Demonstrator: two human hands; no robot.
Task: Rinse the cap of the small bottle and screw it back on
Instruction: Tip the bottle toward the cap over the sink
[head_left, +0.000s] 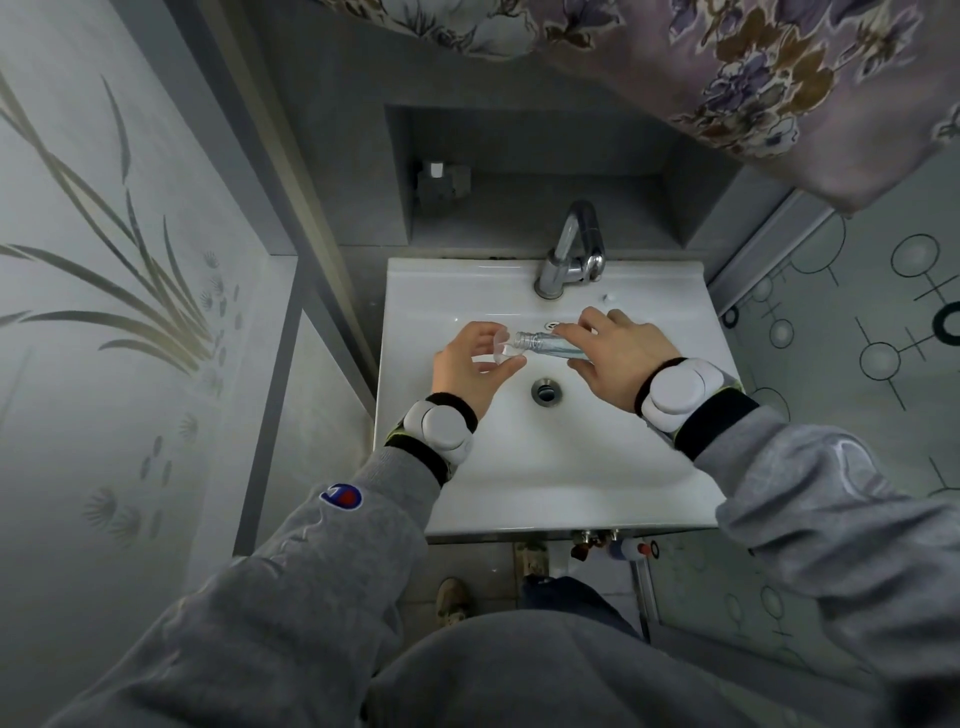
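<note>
Over the white sink basin (545, 467), just in front of the chrome tap (574, 249), the right hand (618, 358) holds the small clear bottle (545, 345) on its side, fingers wrapped round its body. Its open threaded neck points at the left hand (467, 364). That hand's fingers pinch the clear cap (501, 349) right at the neck, probably lined up for screwing on, with any drips falling toward the drain (546, 391).

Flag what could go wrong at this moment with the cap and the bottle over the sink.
The clear cap sits loosely in the left hand fingertips, above the open drain; a slip could send it there. The small bottle, held nearly horizontal by the right hand with its neck uncovered, may spill its bluish liquid.
</note>
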